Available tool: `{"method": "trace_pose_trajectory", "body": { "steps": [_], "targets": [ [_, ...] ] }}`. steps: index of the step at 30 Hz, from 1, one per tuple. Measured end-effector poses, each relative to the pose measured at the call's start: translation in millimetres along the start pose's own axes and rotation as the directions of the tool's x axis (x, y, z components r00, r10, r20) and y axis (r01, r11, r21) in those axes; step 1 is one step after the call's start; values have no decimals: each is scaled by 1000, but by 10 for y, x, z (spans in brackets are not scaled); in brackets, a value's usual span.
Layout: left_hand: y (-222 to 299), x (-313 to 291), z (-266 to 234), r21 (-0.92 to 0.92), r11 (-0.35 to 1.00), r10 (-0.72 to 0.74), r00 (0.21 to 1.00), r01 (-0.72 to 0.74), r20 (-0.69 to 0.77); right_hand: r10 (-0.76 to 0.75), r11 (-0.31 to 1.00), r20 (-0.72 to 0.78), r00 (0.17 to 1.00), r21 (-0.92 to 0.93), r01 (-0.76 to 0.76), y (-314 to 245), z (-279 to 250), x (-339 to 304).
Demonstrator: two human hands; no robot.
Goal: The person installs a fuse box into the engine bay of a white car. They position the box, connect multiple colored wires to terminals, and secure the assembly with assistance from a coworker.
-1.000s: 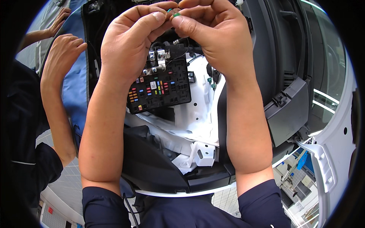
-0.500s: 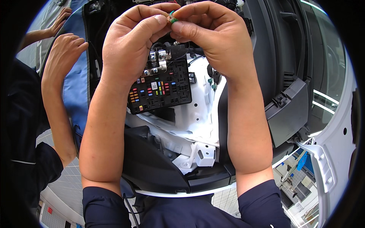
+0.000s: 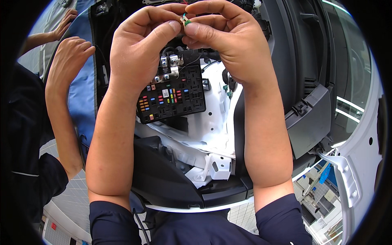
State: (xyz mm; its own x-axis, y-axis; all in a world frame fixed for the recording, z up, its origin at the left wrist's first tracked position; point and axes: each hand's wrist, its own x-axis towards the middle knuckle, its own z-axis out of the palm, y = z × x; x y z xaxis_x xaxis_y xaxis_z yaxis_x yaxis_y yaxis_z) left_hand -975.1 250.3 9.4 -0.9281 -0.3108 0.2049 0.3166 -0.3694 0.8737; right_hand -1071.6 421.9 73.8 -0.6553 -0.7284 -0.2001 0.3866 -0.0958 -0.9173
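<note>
Above the fuse box, near the top of the picture, my two hands meet at the fingertips. My left hand (image 3: 139, 53) is closed in a pinch at the tan side of a small green-and-tan wire piece (image 3: 186, 21). From the other side my right hand (image 3: 237, 47) pinches its green part between thumb and fingers. A thin green wire rises from the piece. Fingers cover most of it, so its exact kind does not show. The black fuse box (image 3: 192, 98), filled with small coloured fuses and carrying metal terminals (image 3: 174, 61), lies below my hands.
A co-worker's forearm and hand (image 3: 69, 61) rest on a blue fender cover (image 3: 83, 81) at the left, with another hand (image 3: 65, 25) behind. White body metal (image 3: 212, 118) lies beside the fuse box. Black trim (image 3: 310, 118) and the windshield (image 3: 355, 69) are at the right.
My fingertips have shifted slightly on the small wire piece, and more of its tan part now shows. My arms and the co-worker's arm stay almost where they were.
</note>
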Motion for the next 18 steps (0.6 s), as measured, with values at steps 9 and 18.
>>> {"method": "trace_pose_trajectory", "body": {
  "steps": [9, 18],
  "targets": [
    [36, -3, 37, 274, 957, 98, 995, -100, 21, -180, 977, -40, 983, -120, 174, 126, 32, 28],
    [49, 3, 4, 248, 956, 130, 985, -156, 118, -211, 931, 9, 978, -303, 203, 139, 15, 31]
  ]
}}
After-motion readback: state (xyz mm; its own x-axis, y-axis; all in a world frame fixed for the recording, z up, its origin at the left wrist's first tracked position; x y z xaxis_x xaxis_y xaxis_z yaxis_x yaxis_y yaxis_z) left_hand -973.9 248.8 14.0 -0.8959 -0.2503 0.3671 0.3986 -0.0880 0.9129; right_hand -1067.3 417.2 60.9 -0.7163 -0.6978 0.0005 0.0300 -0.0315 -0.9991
